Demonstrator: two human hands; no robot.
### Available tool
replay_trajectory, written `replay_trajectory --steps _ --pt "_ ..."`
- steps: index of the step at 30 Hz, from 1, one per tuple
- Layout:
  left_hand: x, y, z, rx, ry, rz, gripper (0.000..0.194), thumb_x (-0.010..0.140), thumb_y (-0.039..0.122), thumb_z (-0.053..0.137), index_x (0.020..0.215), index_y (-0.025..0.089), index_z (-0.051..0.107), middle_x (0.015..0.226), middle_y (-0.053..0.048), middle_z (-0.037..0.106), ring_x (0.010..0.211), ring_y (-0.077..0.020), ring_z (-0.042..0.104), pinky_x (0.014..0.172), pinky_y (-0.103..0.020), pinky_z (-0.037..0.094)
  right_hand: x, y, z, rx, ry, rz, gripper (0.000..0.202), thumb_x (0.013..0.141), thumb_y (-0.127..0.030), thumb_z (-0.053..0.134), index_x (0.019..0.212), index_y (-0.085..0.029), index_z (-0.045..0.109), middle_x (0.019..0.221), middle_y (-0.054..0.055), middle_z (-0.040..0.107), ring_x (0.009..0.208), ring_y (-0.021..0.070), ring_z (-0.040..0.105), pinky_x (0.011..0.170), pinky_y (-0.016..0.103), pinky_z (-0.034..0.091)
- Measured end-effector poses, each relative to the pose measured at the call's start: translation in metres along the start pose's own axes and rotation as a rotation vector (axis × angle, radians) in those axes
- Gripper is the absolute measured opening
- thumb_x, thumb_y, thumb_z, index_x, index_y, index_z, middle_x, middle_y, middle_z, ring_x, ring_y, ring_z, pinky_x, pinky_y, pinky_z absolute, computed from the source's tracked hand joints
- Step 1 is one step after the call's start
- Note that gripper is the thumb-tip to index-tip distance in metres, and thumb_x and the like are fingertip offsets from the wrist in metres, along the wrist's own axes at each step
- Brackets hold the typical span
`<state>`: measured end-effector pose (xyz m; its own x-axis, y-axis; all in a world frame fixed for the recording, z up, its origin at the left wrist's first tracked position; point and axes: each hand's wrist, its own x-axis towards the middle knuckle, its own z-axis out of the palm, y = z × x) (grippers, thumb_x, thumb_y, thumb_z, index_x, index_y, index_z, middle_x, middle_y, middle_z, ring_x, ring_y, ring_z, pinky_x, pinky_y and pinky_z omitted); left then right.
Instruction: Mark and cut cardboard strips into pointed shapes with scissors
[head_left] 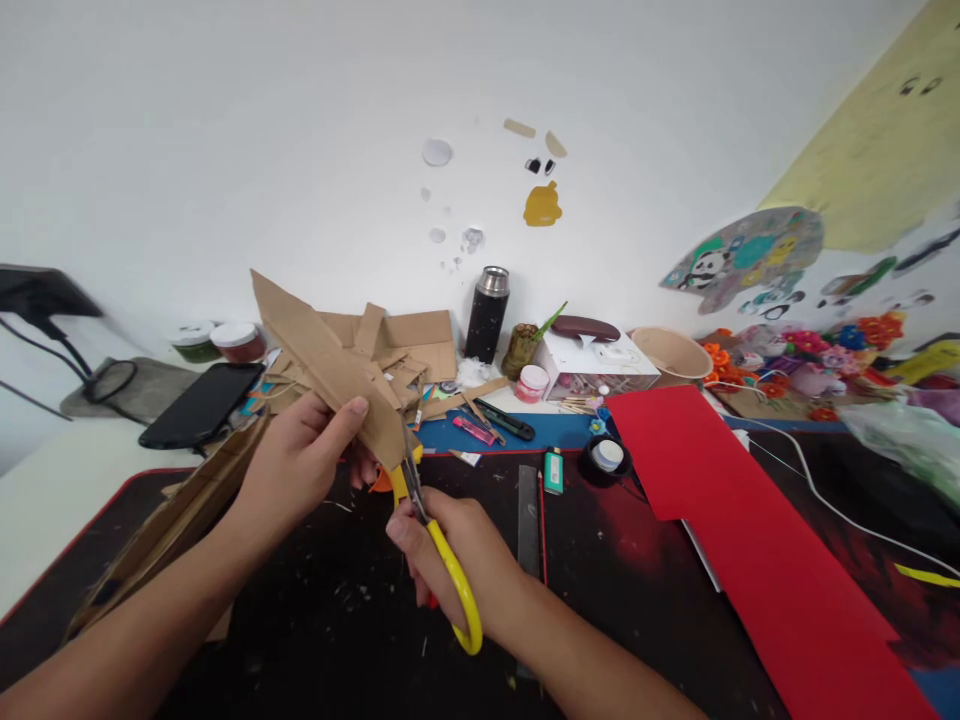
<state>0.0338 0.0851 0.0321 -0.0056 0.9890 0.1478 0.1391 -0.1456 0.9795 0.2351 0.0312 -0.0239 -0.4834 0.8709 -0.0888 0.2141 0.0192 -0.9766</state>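
Note:
A long brown cardboard piece [330, 365], pointed at its upper left end, is gripped in my left hand [300, 460], thumb on top. My right hand [457, 550] is closed around yellow-handled scissors [457, 590]. The scissor blades meet the lower right end of the cardboard, between my two hands. Part of an orange thing shows behind the cardboard near my left fingers; what it is cannot be made out.
Cardboard scraps [405, 375] lie behind my hands, beside a black thermos [487, 315]. A phone [202, 405] is at left. A ruler [528, 520], pencil [541, 530], green box [553, 470] and red sheet [735, 520] are at right.

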Motion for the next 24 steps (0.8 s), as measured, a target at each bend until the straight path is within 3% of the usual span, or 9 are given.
replay_trajectory --steps 18,24 --pt "-0.002 0.005 0.001 0.043 -0.043 0.004 0.043 0.094 0.063 0.07 0.082 0.024 0.057 0.051 0.0 0.069 0.04 -0.0192 0.065 0.039 -0.027 0.053 0.0 -0.011 0.0 -0.136 0.019 0.053 0.028 0.107 -0.049 0.069 0.101 -0.021 0.068 0.06 -0.006 0.061 0.049 0.0142 0.062 0.056 0.025 0.047" --pt "-0.003 0.003 0.003 0.066 0.002 -0.017 0.04 0.094 0.061 0.07 0.08 0.025 0.058 0.052 0.0 0.07 0.04 -0.0201 0.066 0.038 -0.028 0.052 -0.002 -0.014 0.001 -0.207 0.053 0.075 0.027 0.107 -0.048 0.07 0.099 -0.022 0.069 0.059 -0.006 0.061 0.05 0.0151 0.062 0.058 0.026 0.047"
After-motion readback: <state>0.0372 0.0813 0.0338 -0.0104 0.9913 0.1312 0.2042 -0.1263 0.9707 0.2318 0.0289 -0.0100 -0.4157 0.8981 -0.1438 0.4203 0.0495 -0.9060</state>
